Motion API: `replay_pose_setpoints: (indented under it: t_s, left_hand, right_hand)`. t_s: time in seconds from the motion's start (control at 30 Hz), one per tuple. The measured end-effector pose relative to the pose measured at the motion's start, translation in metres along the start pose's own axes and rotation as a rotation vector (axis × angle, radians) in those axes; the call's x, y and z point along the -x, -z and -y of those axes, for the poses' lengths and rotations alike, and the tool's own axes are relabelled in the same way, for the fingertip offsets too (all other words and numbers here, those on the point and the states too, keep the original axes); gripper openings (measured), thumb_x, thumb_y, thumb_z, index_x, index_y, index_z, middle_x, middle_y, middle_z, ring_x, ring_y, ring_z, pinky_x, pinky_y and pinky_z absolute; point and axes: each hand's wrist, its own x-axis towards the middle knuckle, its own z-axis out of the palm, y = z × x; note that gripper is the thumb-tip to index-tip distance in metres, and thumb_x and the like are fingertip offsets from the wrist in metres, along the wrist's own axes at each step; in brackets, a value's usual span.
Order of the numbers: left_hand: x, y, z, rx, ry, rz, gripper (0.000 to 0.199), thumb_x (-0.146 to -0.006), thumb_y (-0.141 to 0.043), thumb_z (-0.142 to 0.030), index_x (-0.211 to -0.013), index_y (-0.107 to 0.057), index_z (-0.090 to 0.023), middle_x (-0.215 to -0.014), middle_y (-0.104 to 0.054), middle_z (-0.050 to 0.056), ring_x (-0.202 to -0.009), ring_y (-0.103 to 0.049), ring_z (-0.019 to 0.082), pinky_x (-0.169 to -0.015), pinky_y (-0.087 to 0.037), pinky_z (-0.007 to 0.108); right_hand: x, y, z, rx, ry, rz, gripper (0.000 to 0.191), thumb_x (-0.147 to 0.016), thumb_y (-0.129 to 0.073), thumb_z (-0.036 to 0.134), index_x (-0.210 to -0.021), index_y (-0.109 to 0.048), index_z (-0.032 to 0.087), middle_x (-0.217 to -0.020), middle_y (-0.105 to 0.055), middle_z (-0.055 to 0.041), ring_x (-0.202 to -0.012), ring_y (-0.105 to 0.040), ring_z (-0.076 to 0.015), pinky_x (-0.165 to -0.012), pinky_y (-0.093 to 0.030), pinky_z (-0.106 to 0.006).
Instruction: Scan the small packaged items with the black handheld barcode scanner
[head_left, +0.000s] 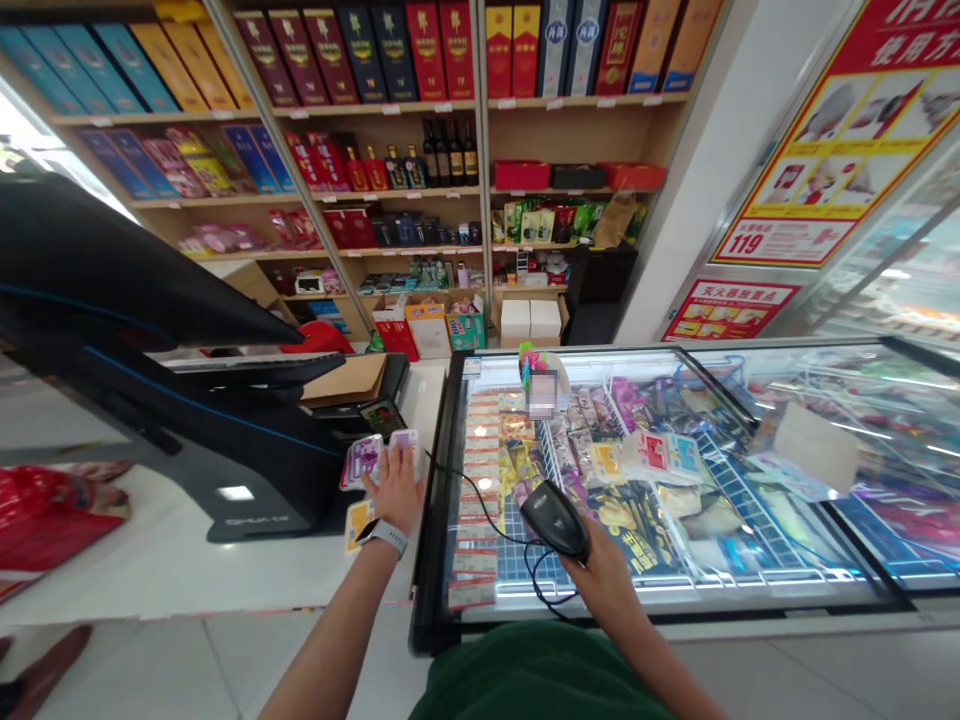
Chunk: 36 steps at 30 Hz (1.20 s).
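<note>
A black handheld barcode scanner point(555, 520) is clenched in the right grip point(600, 570) over the glass-topped freezer point(437, 520), its thin black cable point(541, 572) looping beneath. Left of the freezer, the left grip point(394, 490) spreads across lilac packets point(362, 462) on the white worktop point(225, 580), though whether it grasps them I cannot tell. A snagged cable could jerk the scanner loose.

Red-and-yellow wall poster point(847, 130): "使用方" along top edge, "119" large in lower-left panel | smaller red sign point(731, 310) below it: "灭火" legible, rest too small | black till base point(270, 520): small lettering, unreadable | shelf liquor boxes point(425, 50): gold characters, too small to read
</note>
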Motion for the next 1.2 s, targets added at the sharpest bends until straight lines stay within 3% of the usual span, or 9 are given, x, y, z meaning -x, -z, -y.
replay_pose_setpoints:
  t_s: [0.13,0.33,0.5,0.63,0.83,0.97,1.07,1.2]
  left_hand:
    - [-0.002,-0.009,0.008,-0.010,-0.011,-0.015,0.060,-0.092,-0.039,-0.030,-0.150,-0.031,-0.014,-0.157,-0.027,0.016,-0.146,-0.018,0.033,-0.110,-0.006,0.071]
    - [-0.003,-0.006,0.011,0.030,-0.007,-0.044,0.053,-0.092,-0.038,-0.025,-0.145,-0.042,-0.018,-0.151,-0.040,0.015,-0.139,-0.033,0.031,-0.111,0.000,0.068]
    - [0.003,-0.001,0.015,0.031,0.003,-0.100,0.059,-0.091,-0.041,-0.027,-0.148,-0.035,-0.016,-0.155,-0.033,0.016,-0.142,-0.027,0.031,-0.112,-0.006,0.066]
    - [0.025,-0.002,0.026,0.005,0.087,-0.152,0.064,-0.092,-0.041,-0.035,-0.150,-0.029,-0.011,-0.155,-0.028,0.021,-0.142,-0.025,0.033,-0.111,-0.014,0.066]
    - [0.073,-0.019,0.049,-0.030,0.186,-0.166,0.071,-0.093,-0.037,-0.044,-0.149,-0.027,-0.001,-0.153,-0.027,0.028,-0.143,-0.021,0.038,-0.108,-0.021,0.067]
    - [0.091,-0.025,0.059,-0.051,0.194,-0.046,0.069,-0.091,-0.040,-0.042,-0.147,-0.032,-0.004,-0.152,-0.028,0.028,-0.141,-0.027,0.039,-0.105,-0.029,0.065]
    - [0.092,-0.024,0.066,-0.015,0.182,0.081,0.069,-0.089,-0.045,-0.038,-0.147,-0.032,-0.004,-0.152,-0.029,0.028,-0.137,-0.034,0.038,-0.099,-0.041,0.056]
    - [0.087,-0.023,0.075,0.052,0.141,0.104,0.066,-0.088,-0.046,-0.032,-0.147,-0.033,-0.005,-0.150,-0.031,0.028,-0.135,-0.037,0.036,-0.097,-0.045,0.046]
  right_hand:
    - [0.002,-0.002,0.003,0.001,-0.022,-0.002,0.028,-0.072,-0.054,0.018,-0.099,-0.060,0.020,-0.090,-0.069,-0.0060,-0.083,-0.066,-0.0232,-0.072,-0.052,-0.034]
    - [0.010,-0.003,0.000,0.005,-0.025,-0.006,0.030,-0.072,-0.054,0.019,-0.101,-0.059,0.019,-0.091,-0.070,-0.0067,-0.083,-0.067,-0.0233,-0.073,-0.052,-0.034]
    - [0.014,-0.003,-0.004,0.035,-0.040,0.006,0.028,-0.072,-0.053,0.020,-0.100,-0.058,0.019,-0.092,-0.070,-0.0079,-0.083,-0.067,-0.0241,-0.073,-0.052,-0.035]
    - [0.018,-0.003,-0.006,0.040,-0.037,-0.019,0.027,-0.073,-0.052,0.019,-0.099,-0.058,0.020,-0.092,-0.069,-0.0073,-0.083,-0.067,-0.0239,-0.072,-0.052,-0.035]
    - [0.021,-0.003,-0.010,0.028,-0.028,-0.026,0.028,-0.072,-0.053,0.019,-0.099,-0.059,0.020,-0.088,-0.070,-0.0064,-0.081,-0.067,-0.0235,-0.070,-0.052,-0.033]
    - [0.024,-0.005,-0.007,0.031,-0.055,-0.009,0.025,-0.072,-0.052,0.019,-0.096,-0.059,0.019,-0.089,-0.069,-0.0075,-0.082,-0.066,-0.0239,-0.071,-0.051,-0.034]
    - [0.026,-0.007,-0.004,0.034,-0.074,0.001,0.024,-0.074,-0.053,0.020,-0.098,-0.058,0.019,-0.088,-0.068,-0.0071,-0.081,-0.065,-0.0236,-0.071,-0.050,-0.034]
    - [0.029,-0.009,-0.003,0.043,-0.087,0.016,0.025,-0.075,-0.054,0.022,-0.100,-0.057,0.019,-0.089,-0.067,-0.0068,-0.082,-0.064,-0.0234,-0.073,-0.050,-0.034]
